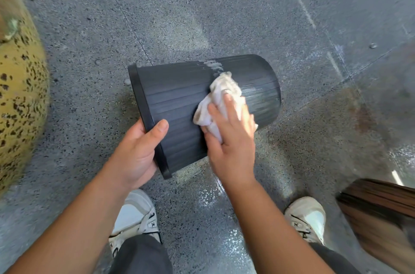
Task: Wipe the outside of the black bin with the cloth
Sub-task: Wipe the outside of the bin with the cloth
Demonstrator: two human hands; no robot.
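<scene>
The black bin [179,94], ribbed plastic, is held on its side above the floor, rim toward the left and base toward the right. My left hand [137,152] grips the rim at its lower left, thumb lying on the outer wall. My right hand [231,139] presses a crumpled white cloth [222,91] flat against the bin's side near the base. Pale wet streaks show on the wall beside and above the cloth.
Speckled grey floor [224,15] lies all around, with wet patches near my two white shoes [134,215]. A yellow, black-spotted rounded object [20,98] stands at the left edge. A brown wooden object [381,210] sits at the lower right.
</scene>
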